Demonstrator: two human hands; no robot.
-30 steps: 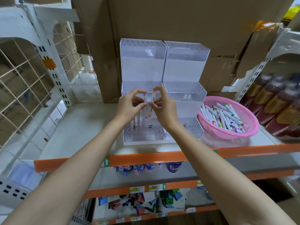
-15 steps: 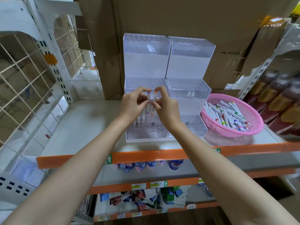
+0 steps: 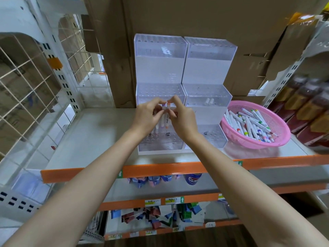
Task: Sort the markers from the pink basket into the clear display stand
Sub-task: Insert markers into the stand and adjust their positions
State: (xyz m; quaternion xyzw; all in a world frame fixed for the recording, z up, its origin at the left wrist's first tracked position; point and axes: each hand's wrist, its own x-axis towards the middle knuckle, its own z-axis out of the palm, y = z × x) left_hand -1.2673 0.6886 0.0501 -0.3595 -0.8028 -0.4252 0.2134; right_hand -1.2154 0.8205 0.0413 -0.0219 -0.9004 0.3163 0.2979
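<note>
Left hand (image 3: pixel 148 116), right hand (image 3: pixel 183 120): pinch grip on markers (image 3: pixel 162 122).

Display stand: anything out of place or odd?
Yes. Two white markers lie on their sides inside the middle tier of the right half of the clear display stand, not standing in holes like the upright markers that the left hand and right hand pinch. Nothing looks spilled or broken.

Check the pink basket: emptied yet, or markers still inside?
Not empty: the pink basket holds a loose pile of white markers lying across its bottom.
</note>
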